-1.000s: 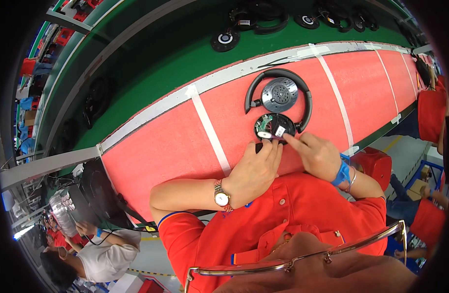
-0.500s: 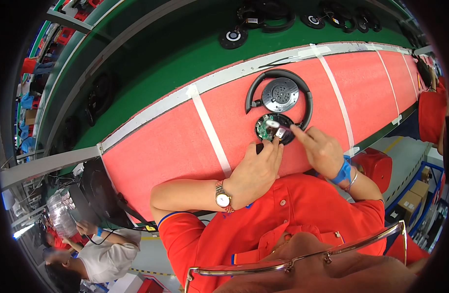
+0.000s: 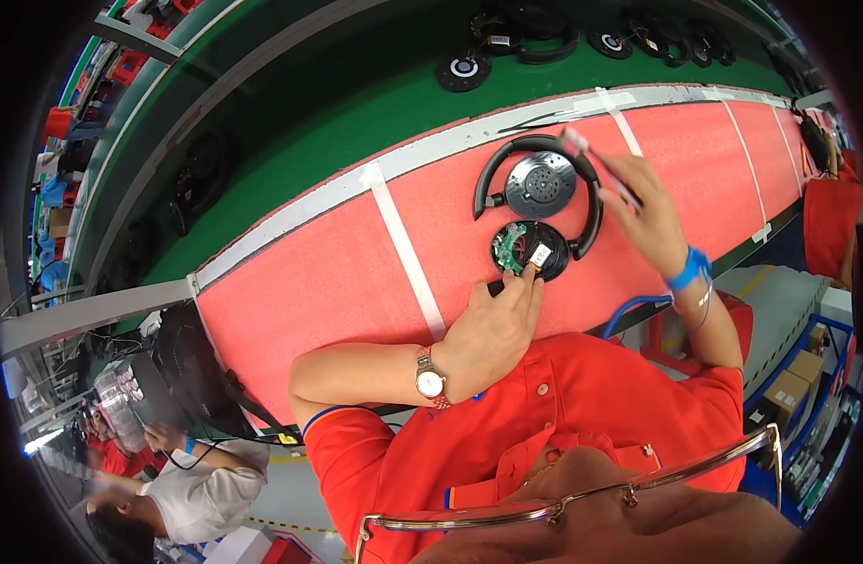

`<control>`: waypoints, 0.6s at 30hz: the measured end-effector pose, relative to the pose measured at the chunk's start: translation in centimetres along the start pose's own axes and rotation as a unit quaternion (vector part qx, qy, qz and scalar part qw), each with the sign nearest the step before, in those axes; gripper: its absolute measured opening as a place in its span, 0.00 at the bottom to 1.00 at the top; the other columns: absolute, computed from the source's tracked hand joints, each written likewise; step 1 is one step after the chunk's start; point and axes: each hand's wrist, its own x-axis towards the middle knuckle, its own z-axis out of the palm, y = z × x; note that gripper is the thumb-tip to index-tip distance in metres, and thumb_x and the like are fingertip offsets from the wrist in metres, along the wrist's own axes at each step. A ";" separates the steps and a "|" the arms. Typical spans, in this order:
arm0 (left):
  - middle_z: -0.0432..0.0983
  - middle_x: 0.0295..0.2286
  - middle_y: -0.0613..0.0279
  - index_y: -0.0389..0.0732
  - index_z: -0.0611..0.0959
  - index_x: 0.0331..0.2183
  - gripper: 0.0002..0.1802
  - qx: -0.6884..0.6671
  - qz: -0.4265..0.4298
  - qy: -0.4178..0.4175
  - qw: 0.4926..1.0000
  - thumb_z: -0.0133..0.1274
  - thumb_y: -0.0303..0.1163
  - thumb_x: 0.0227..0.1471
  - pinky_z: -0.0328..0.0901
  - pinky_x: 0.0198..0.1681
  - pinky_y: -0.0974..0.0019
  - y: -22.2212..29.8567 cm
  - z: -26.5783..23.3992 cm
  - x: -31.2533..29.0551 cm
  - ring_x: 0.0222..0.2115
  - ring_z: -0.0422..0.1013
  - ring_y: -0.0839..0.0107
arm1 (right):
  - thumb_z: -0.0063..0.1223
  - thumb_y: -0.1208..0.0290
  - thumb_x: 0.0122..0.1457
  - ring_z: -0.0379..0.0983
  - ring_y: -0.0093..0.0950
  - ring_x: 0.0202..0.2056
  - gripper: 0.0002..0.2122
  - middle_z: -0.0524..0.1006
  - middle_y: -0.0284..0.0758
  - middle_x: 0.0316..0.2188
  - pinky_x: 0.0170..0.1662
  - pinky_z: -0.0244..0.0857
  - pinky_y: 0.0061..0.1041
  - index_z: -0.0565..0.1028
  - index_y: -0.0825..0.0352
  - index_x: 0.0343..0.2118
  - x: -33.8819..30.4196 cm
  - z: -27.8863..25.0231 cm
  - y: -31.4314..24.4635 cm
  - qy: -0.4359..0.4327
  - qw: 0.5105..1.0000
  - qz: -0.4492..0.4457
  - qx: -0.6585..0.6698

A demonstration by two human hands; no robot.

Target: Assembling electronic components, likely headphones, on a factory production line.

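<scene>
A pair of black over-ear headphones [image 3: 591, 221] lies on the pink-red mat. One ear cup [image 3: 540, 185] shows a round silver plate with small holes. Nearer me, the other ear cup [image 3: 558, 252] lies opened, with a green circuit board [image 3: 507, 252], thin wires and a white-labelled part [image 3: 541, 255] inside. My left hand [image 3: 492, 324] grips its near edge, fingertips by the label; a small black piece shows at the thumb, its kind unclear. Raised to the right of the headband, my right hand [image 3: 649, 216] is closed round a slim brush-like tool [image 3: 604, 164], its pale head blurred.
Beyond the mat's pale border, more headphones [image 3: 535, 38] lie on a green surface. White tape strips [image 3: 403, 244] cross the mat. A blue cord [image 3: 629, 305] hangs near my right wrist strap. A black bag [image 3: 201, 376] stands left, and a person in white [image 3: 210, 493] works behind it.
My right hand has lifted the tool off the opened ear cup and moved away, up and to the right. My left hand stays on the cup.
</scene>
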 end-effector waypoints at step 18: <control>0.73 0.37 0.48 0.30 0.76 0.36 0.14 -0.064 -0.190 -0.019 0.980 0.48 0.21 0.43 0.69 0.38 0.53 -10.9 -4.1 -2.0 0.41 0.69 0.55 | 0.53 0.88 0.45 0.66 0.16 0.26 0.13 0.72 0.27 0.30 0.27 0.59 0.16 0.76 0.69 0.35 9.3 1.9 -0.9 -0.164 0.911 0.011 0.379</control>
